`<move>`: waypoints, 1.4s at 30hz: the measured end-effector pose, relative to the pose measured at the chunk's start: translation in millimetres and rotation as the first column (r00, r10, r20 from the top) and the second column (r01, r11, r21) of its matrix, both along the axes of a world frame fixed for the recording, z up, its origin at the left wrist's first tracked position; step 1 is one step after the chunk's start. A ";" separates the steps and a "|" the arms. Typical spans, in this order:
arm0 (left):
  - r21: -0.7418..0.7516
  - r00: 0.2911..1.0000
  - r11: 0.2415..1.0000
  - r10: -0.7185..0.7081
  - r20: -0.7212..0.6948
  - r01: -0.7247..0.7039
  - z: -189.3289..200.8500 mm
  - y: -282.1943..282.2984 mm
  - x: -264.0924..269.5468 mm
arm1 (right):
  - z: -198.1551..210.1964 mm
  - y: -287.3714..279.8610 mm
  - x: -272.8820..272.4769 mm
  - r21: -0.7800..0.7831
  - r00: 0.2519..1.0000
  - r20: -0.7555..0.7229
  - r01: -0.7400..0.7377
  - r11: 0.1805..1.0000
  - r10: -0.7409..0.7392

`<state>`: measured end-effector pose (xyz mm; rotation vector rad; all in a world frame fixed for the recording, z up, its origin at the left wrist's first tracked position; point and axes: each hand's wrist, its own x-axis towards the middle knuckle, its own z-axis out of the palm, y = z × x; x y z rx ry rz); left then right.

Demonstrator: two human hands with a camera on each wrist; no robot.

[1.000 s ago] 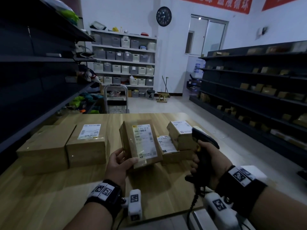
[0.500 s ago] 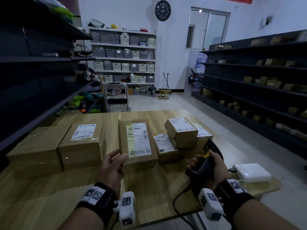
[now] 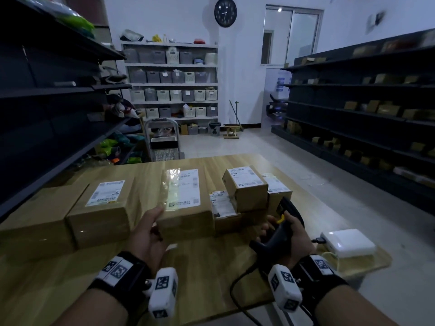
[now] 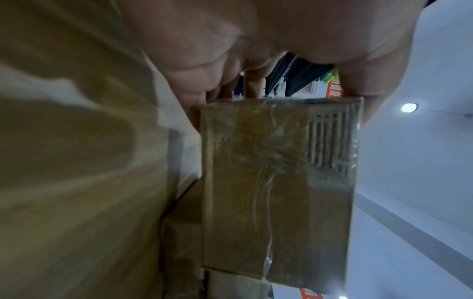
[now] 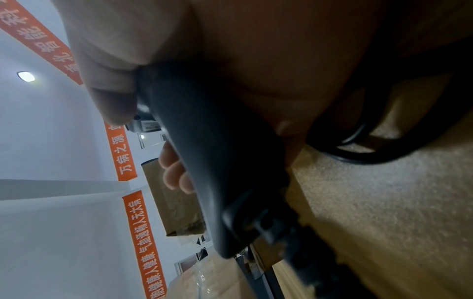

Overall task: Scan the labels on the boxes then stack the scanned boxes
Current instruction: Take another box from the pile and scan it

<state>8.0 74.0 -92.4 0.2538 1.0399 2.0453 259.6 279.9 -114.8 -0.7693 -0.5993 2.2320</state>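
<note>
The box has tipped flat, gripped at its near end by the left hand; right hand grips the scanner

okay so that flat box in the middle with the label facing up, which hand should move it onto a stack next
Probably the left. The left hand already grips the near end of the flat box, thumb on top, while the right hand is wrapped round the black scanner and cannot take a box.
</note>
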 end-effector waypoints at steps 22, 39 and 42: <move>-0.311 0.992 0.950 -0.060 -0.112 0.023 32.9 94.1 19.1 | -7.8 5.2 3.8 0.011 0.993 -0.089 -0.072 0.997 0.073; -0.299 1.000 0.954 -0.031 0.000 0.030 26.0 89.3 20.4 | -9.8 6.7 3.7 0.020 0.991 -0.102 -0.080 0.997 0.081; -0.257 0.999 0.966 -0.035 0.037 0.043 29.1 87.3 21.8 | -10.0 6.2 2.5 0.011 0.991 -0.105 -0.075 0.997 0.076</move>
